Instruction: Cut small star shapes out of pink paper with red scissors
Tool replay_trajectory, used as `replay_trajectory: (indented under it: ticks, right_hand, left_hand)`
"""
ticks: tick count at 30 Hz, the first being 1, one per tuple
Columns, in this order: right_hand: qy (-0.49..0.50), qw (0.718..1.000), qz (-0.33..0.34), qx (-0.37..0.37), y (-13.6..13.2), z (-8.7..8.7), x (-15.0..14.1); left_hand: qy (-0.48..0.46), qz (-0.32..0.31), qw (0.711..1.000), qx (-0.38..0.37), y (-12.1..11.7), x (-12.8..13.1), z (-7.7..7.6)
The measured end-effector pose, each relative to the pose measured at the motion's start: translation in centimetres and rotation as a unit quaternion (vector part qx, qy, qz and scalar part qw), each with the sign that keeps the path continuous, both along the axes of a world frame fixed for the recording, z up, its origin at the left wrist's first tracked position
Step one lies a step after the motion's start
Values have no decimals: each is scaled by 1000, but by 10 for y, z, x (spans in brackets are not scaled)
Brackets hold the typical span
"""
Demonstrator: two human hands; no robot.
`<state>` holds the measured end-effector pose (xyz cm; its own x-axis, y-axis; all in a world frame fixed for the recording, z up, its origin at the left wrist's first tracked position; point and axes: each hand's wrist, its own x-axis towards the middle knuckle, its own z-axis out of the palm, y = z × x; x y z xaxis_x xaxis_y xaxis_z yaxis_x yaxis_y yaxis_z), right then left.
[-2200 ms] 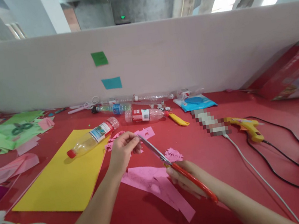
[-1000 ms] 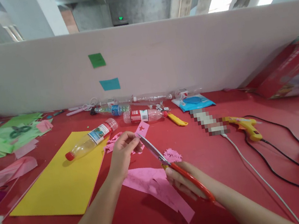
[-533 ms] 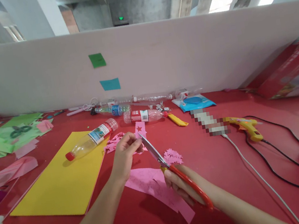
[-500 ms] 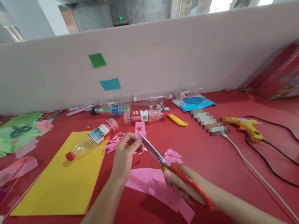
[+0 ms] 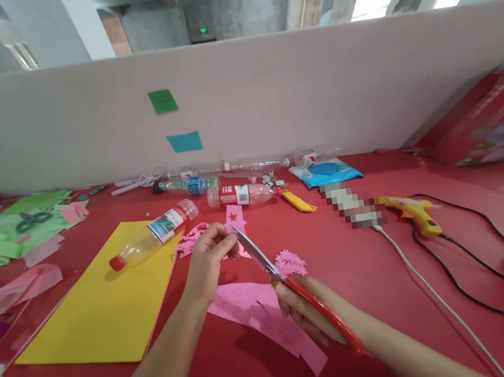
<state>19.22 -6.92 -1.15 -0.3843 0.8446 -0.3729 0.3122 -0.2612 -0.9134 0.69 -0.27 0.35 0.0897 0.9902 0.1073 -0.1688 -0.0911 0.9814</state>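
My right hand (image 5: 307, 310) grips a pair of scissors (image 5: 322, 311) with red handles, the blades pointing up and left. Those blades look closed or nearly so, and their tips reach my left hand (image 5: 209, 262). The left thumb and forefinger are pinched together; whatever lies between them is too small or hidden to make out. Just beyond the fingers is a pink paper strip (image 5: 235, 209) with a star-shaped hole. A larger pink paper sheet (image 5: 256, 309) lies below both hands. Beside the scissors is a pile of small pink cut pieces (image 5: 291, 262).
Left of my arm lies yellow sheet material (image 5: 93, 303), with a clear plastic bottle (image 5: 145, 240) across its far corner. Further back are another bottle (image 5: 253, 193), a yellow cutter (image 5: 299, 201) and a blue packet (image 5: 326, 171). A yellow glue gun (image 5: 411, 211) with cables lies right.
Both hands and the scissors hold almost the same pose. The whole view has shifted very slightly; nothing has visibly been picked up or put down.
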Motion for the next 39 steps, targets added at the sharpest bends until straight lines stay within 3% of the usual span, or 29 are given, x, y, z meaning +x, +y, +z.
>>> replay_trajectory:
  ticks: [7,24,31,39]
  right_hand:
    - [21,1000,-8,2,-1,-11,-5]
    - [11,1000,-24,14,-1,-7,-2]
    - [8,999,-12,46,1,-1,1]
    - [-48,998,20,33,4,4,7]
  left_hand:
    - [1,10,1000,-2,-3,4,1]
    - [-15,1,1000,-6,0,-1,-1]
    - [-56,57,997,-10,4,-2,-2]
    - [-21,1,1000,2,11,-15,1]
